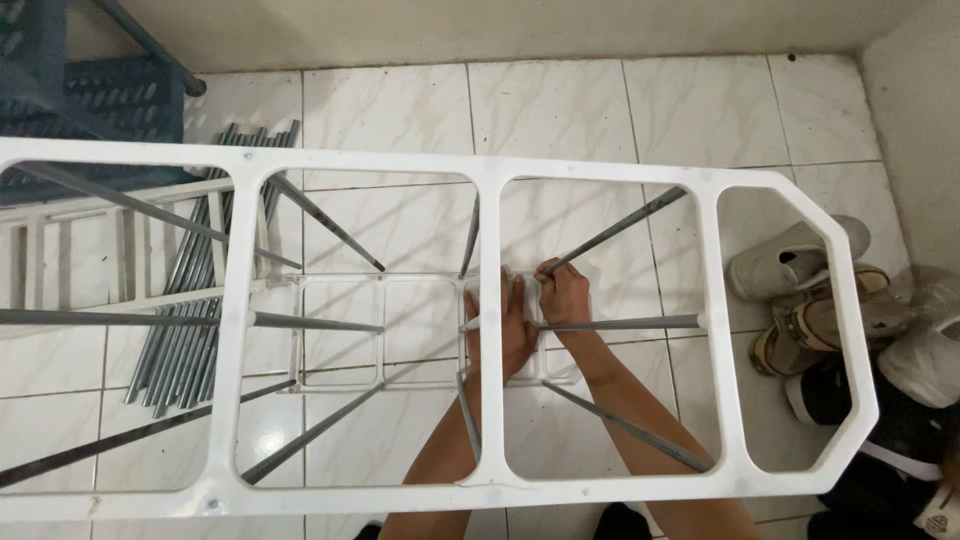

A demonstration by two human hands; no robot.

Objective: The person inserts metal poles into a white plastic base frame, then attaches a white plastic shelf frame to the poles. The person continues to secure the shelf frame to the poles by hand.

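Nearest, across the frame's middle, a white upper frame (480, 170) shows four openings. Below it at centre, the left hand (505, 325) presses flat, fingers spread, on the lower frame (340, 285); the right hand (565, 295) pinches a grey rod (620, 225).

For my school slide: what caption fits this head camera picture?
Two hands, left hand and right hand, fit a grey rod into a white rack frame.

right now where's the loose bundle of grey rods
In the head view the bundle of grey rods lies on the tiled floor at left, seen through the white rack frame.
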